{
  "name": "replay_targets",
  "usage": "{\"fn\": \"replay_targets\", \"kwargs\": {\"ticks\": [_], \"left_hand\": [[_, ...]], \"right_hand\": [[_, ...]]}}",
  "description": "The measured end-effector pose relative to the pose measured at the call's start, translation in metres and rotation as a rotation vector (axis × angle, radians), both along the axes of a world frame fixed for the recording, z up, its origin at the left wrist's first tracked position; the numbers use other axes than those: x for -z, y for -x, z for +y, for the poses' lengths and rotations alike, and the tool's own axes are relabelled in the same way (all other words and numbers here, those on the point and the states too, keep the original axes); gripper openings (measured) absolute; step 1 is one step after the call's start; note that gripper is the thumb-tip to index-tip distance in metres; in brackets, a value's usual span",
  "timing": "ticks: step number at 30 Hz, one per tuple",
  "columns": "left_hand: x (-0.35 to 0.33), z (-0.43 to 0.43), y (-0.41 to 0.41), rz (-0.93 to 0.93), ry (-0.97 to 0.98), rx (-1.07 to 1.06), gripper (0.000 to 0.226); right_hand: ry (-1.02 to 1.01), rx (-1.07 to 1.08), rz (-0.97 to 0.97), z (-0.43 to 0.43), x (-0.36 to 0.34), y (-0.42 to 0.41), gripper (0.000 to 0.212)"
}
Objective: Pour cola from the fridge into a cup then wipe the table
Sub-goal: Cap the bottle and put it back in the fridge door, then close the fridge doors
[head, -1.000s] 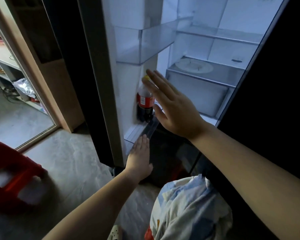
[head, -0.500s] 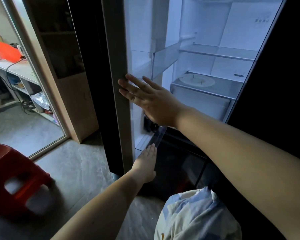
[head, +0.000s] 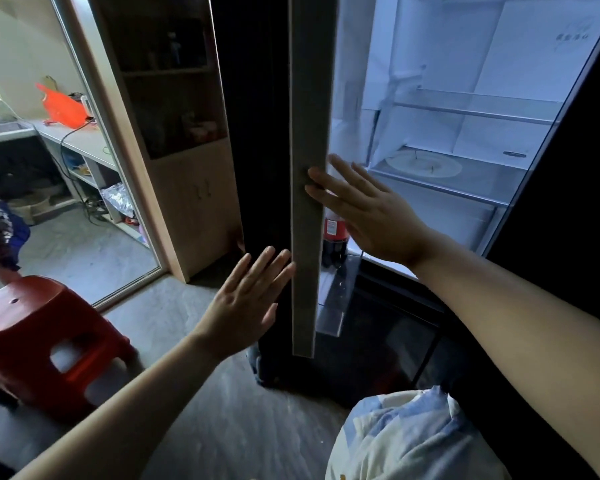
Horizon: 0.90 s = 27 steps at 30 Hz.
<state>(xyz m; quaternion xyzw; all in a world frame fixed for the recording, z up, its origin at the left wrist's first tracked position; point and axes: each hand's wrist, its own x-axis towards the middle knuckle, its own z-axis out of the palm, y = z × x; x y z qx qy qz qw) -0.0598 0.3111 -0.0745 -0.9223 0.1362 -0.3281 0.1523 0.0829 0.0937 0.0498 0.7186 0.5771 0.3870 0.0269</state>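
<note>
A person's left hand (head: pixel 246 299) lies flat, fingers together, on the dark outer face of an open fridge door (head: pixel 307 168). The right hand (head: pixel 368 211), fingers spread, touches the door's edge. A cola bottle (head: pixel 334 237) stands in the door's low shelf, behind the right hand.

A dark cola bottle with a red label (head: pixel 334 237) stands in the white, brightly lit fridge interior (head: pixel 465 98), behind the grey edge strip of the black fridge door (head: pixel 307 168). A glossy red plastic stool (head: pixel 45 337) sits on the mottled grey floor (head: pixel 194 410), and pale wood frames the cabinet (head: pixel 187 188). A bright orange bag (head: pixel 63 107) lies on the white counter (head: pixel 84 143), and a white cloth with blue patches (head: pixel 413 441) shows lowest in view.
</note>
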Motion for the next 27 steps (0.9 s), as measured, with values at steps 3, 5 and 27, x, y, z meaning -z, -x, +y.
{"fn": "replay_targets", "kwargs": {"ticks": [3, 5, 27], "left_hand": [[-0.013, 0.010, -0.012, -0.047, -0.013, -0.035, 0.069], [-0.016, 0.005, -0.028, -0.032, -0.037, -0.001, 0.071], [-0.021, -0.190, -0.226, -0.209, -0.190, 0.631, 0.067]], "right_hand": [[-0.126, -0.011, 0.077, -0.025, 0.009, -0.002, 0.059], [-0.241, 0.009, 0.113, -0.042, 0.018, -0.001, 0.060], [-0.439, 0.649, 0.083, -0.140, -0.012, -0.040, 0.049]]}}
